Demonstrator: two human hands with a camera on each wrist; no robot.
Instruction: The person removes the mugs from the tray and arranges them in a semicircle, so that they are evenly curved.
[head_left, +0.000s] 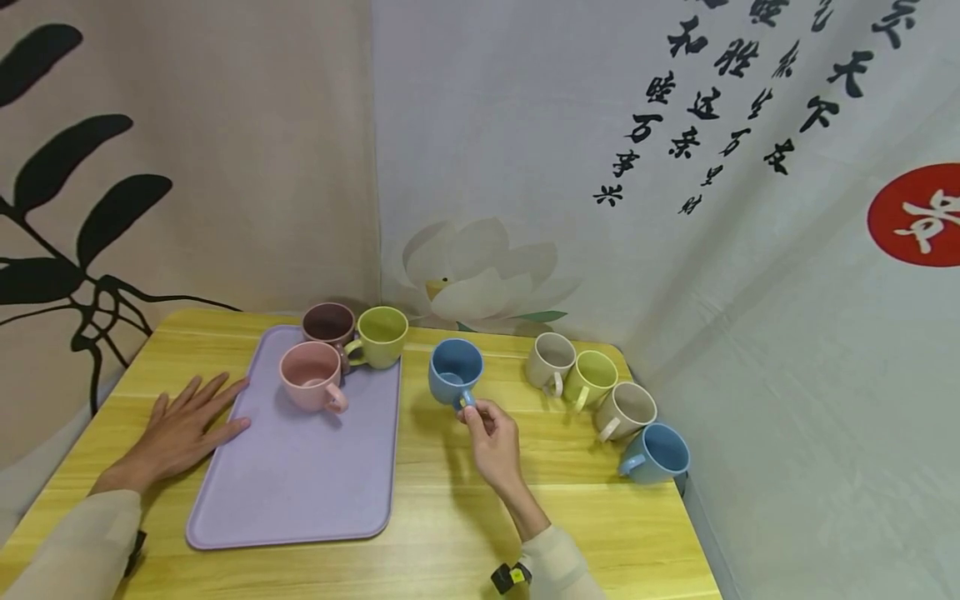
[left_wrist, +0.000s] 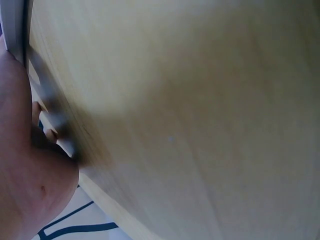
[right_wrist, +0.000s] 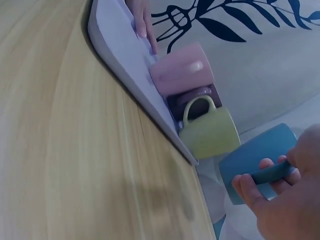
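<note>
My right hand (head_left: 495, 442) pinches the handle of a blue mug (head_left: 454, 371), held upright just right of the lilac tray (head_left: 300, 492). In the right wrist view the same blue mug (right_wrist: 260, 160) shows past the tray's end, with fingers curled round its handle. My left hand (head_left: 180, 429) lies spread out, fingertips on the tray's left edge. At the tray's back stand a pink mug (head_left: 309, 375), a dark maroon mug (head_left: 327, 323) and a yellow-green mug (head_left: 383, 337). The pink mug partly hides the maroon one.
On the table's right side stands a slanting row: a beige mug (head_left: 550, 360), a yellow-green mug (head_left: 591, 379), another beige mug (head_left: 627, 410) and a blue mug (head_left: 656, 454) by the right edge. A printed cloth (head_left: 480, 167) hangs behind the wooden table (head_left: 450, 550).
</note>
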